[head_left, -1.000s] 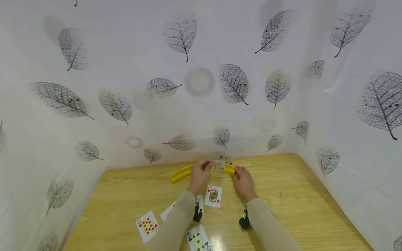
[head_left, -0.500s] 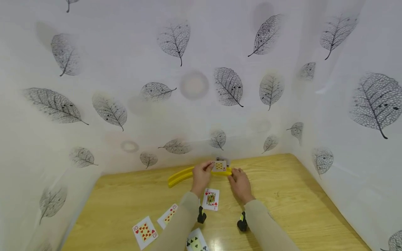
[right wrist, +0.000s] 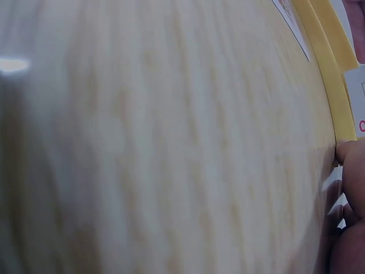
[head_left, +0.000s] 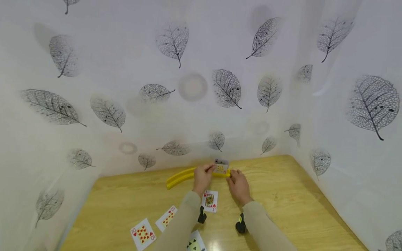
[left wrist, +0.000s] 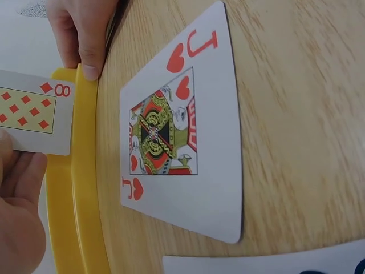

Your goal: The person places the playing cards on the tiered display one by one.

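Observation:
A curved yellow playing card holder (head_left: 180, 177) stands near the back of the table. My left hand (head_left: 202, 178) pinches the eight of diamonds (left wrist: 25, 108) by its edge, with the card upright at the holder's right part. In the left wrist view its lower edge overlaps the holder; whether it sits in the slot I cannot tell. Another card (head_left: 221, 161) shows just behind it, mostly hidden. At the holder's right end, my right hand (head_left: 239, 186) grips it, thumb in front. Before the holder lies the jack of hearts (left wrist: 165, 125), face up.
Face up on the table lie the ten of hearts (head_left: 143, 234), the ten of diamonds (head_left: 166, 218) and a clubs card (head_left: 195, 243), the latter two partly under my left sleeve. A leaf-patterned sheet (head_left: 194, 115) hangs behind and at both sides of the table.
My left hand has brought the eight of diamonds slightly down and right along the holder. My right hand stays at the holder's end. The head view has shifted a little.

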Action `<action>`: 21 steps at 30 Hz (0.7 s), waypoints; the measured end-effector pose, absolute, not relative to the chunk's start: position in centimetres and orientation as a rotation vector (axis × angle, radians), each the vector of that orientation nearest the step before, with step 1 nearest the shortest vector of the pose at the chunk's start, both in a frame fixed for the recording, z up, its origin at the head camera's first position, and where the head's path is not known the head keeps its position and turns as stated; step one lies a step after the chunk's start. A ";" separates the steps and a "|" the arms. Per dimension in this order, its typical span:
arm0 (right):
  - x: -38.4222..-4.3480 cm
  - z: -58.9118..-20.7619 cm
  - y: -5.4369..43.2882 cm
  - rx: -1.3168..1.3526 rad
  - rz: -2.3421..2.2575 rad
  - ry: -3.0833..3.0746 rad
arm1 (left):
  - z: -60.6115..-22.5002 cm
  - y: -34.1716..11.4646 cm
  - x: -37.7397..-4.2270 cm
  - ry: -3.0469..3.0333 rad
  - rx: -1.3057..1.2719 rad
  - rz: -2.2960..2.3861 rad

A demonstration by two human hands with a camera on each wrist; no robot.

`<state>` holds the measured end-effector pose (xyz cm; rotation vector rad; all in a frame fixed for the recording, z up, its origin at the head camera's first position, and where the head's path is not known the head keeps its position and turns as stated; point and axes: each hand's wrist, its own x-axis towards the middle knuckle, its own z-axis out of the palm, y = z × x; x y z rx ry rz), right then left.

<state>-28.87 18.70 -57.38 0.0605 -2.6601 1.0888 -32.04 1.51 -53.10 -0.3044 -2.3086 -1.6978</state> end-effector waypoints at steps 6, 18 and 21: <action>-28.6 -57.8 18.8 0.035 1.074 -2.669 | -53.9 1.3 -31.8 -2.331 -0.319 -1.678; -28.7 -57.6 18.5 0.059 1.063 -2.659 | -54.0 1.2 -32.0 -2.370 -0.299 -1.714; -28.9 -57.5 18.5 0.050 1.058 -2.667 | -53.9 1.3 -32.2 -2.384 -0.264 -1.748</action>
